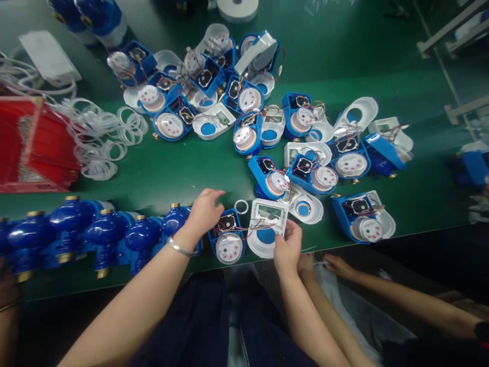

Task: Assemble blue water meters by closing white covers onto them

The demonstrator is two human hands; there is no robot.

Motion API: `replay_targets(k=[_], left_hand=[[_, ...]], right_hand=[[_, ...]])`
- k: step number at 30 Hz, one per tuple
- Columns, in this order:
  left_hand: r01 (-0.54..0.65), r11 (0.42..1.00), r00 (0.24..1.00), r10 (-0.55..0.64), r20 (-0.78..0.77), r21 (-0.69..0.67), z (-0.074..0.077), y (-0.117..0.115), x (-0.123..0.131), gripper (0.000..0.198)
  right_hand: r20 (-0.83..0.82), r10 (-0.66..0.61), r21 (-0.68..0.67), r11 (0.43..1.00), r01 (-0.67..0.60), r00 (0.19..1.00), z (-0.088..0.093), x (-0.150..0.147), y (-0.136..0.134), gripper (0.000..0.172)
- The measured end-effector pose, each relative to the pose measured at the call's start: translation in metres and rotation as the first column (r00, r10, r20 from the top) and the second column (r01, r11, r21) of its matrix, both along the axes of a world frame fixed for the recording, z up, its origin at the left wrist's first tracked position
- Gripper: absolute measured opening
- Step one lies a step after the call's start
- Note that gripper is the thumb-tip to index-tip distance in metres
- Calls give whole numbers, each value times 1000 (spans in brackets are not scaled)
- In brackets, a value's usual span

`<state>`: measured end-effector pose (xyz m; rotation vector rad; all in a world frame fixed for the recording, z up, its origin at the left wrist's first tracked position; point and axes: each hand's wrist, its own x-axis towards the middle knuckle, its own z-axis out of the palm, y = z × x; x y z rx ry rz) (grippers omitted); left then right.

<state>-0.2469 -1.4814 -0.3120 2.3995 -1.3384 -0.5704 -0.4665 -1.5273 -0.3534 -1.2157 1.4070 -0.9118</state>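
Note:
My right hand (288, 250) grips the lower right edge of a white plastic meter cover (263, 248), which has a rectangular window and a round opening with blue showing through. Thin wires link this cover to an open blue water meter (229, 248) on its left, whose round dial faces up. My left hand (206, 211) hovers by that meter's upper left corner. A finger points out to the right, and nothing shows between the fingers. Just above the meter and cover lies a small white ring (241, 206) on the green table (179, 173).
Several closed blue meters (107, 227) line the front edge at left. A red bin (53, 148) and a heap of clear rings (99, 137) lie behind them. More opened meters (303, 120) spread across the middle and right. Another person's hands (338, 266) are at the right.

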Motion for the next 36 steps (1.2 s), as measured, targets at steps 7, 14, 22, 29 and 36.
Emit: replay_targets(k=[7,14,22,29,36], left_hand=[[578,723,793,-607,-53,379,-21,-86,-9,23],[588,738,785,-620,-13,330,-20,-92,-9,17],[143,985,960,-161,-229,-93,24,-24,26,21],[-199,913,972,137,-192,-357,-2,44,-16,25],[-64,947,989,102,105,-315,-15,43,-25,21]], right_hand=[[26,-17,11,1000,17,1000,5,5,5,38],[107,-52,54,997,46,993,1,-1,1,42],[420,-65,553,809,-198,905,18,-9,-1,47],[461,-32,590,758,-279,887,17,-19,-7,45],[505,60,568,728,-384,861,9,-18,-10,45]])
